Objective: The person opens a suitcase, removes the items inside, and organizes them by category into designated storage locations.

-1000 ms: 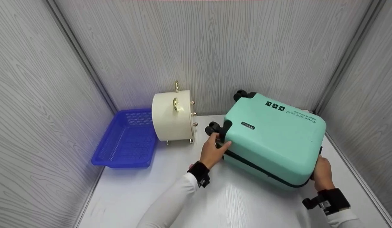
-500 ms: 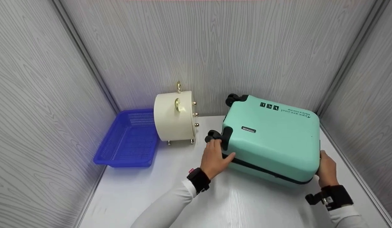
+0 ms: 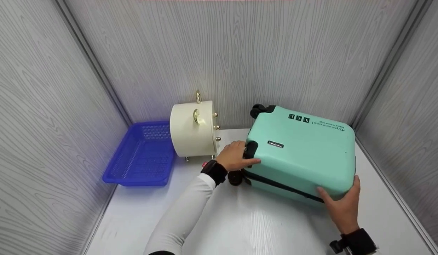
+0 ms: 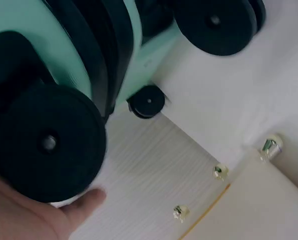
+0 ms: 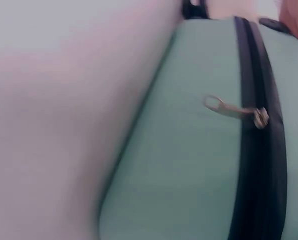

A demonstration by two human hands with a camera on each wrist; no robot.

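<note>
The left hand (image 3: 235,158) is curling round the suitcase (image 3: 302,150) at its wheel end, fingers over the corner by 1 black wheel (image 4: 47,142), thumb on the shell. The right hand (image 3: 341,205) is gripping the opposite near corner, fingers spread and bent onto the top face, thumb underneath out of sight. The mint suitcase is lying flat on the surface (image 3: 240,226) toward its right rear corner, between the 2 hands. Its long axis is running left to right, wheels pointing left and the zipper (image 5: 249,112) band facing the person. Both hands are touching it, the left one reaching further out. Just left of the wheels, a cream case (image 3: 192,132) is standing near the rear edge, apart from the suitcase. A blue basket (image 3: 143,156) is sitting at the left rear corner.
</note>
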